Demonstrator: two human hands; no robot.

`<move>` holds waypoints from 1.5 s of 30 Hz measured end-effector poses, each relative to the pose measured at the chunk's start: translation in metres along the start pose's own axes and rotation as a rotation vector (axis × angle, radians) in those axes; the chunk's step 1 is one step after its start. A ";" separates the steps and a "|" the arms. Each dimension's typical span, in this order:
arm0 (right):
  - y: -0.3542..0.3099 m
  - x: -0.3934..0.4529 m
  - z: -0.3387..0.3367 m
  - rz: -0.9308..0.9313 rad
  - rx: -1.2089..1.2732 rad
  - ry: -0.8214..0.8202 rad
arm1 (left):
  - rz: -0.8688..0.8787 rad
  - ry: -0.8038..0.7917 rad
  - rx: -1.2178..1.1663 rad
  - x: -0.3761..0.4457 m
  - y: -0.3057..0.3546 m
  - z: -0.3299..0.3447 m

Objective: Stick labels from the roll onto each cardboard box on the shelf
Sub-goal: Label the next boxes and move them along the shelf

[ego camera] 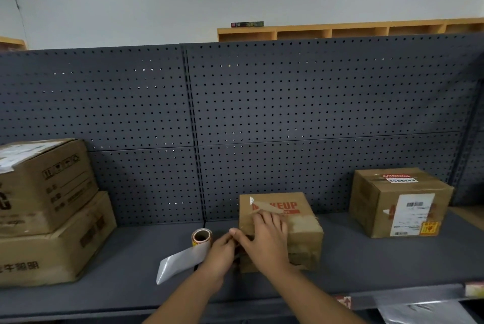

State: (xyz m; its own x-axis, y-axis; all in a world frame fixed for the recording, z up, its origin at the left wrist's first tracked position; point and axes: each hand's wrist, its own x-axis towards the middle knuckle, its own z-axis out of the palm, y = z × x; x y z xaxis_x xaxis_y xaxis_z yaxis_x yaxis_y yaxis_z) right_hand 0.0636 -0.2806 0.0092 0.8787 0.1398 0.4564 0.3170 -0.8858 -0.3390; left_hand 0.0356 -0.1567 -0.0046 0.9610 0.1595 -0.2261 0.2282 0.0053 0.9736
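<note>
Head view, grip first: right hand [267, 237] lies palm-down over the near left corner of the middle cardboard box [293, 221], fingers spread and nearly straight, pressing rather than clasping. Left hand [221, 250] meets it at the box's left edge, fingertips bunched as if pinching something small against the cardboard; what it pinches is hidden behind the right thumb, so a label there cannot be confirmed. Judged purpose: one hand steadies the box while a label is being set or smoothed at that corner. Both forearms rise from the near edge and converge on the box.

Label roll [201, 236] stands on end just left of the hands, its backing strip [180, 261] trailing toward the near left across the shelf [379, 263]. A right-hand box [400, 200] sits well apart and carries printed labels. Two stacked boxes [49, 208] occupy the far left. A perforated back panel [288, 114] stands behind.
</note>
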 end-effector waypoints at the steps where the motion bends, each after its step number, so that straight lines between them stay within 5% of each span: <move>1: 0.001 0.000 -0.001 -0.014 -0.007 -0.013 | 0.017 -0.002 0.012 0.002 -0.002 -0.001; 6: 0.007 -0.001 -0.004 -0.074 -0.021 -0.013 | 0.183 0.072 0.180 0.015 -0.009 -0.009; 11: -0.004 0.002 -0.007 -0.039 0.025 -0.044 | 0.399 0.339 0.523 0.017 -0.014 -0.039; 19: -0.033 -0.001 0.003 -0.319 0.150 0.047 | 0.485 0.405 0.755 0.015 -0.029 -0.084; 25: -0.066 -0.001 0.014 -0.297 0.191 0.055 | 0.432 0.462 0.808 0.017 -0.043 -0.095; 31: -0.081 0.004 0.035 -0.258 0.262 -0.117 | 0.366 0.449 0.721 0.017 -0.039 -0.106; 40: -0.090 0.010 0.057 0.086 0.365 -0.507 | 0.410 0.319 0.854 0.036 -0.052 -0.120; 45: -0.085 0.011 0.065 0.140 0.408 -0.553 | 0.339 0.256 0.815 0.041 -0.053 -0.125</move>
State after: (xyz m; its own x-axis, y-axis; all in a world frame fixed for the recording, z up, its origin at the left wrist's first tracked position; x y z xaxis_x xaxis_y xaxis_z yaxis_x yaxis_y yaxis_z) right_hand 0.0696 -0.1747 -0.0100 0.9393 0.3371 -0.0634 0.2007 -0.6902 -0.6953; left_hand 0.0431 -0.0273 -0.0617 0.9547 0.2403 0.1757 0.0741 -0.7636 0.6414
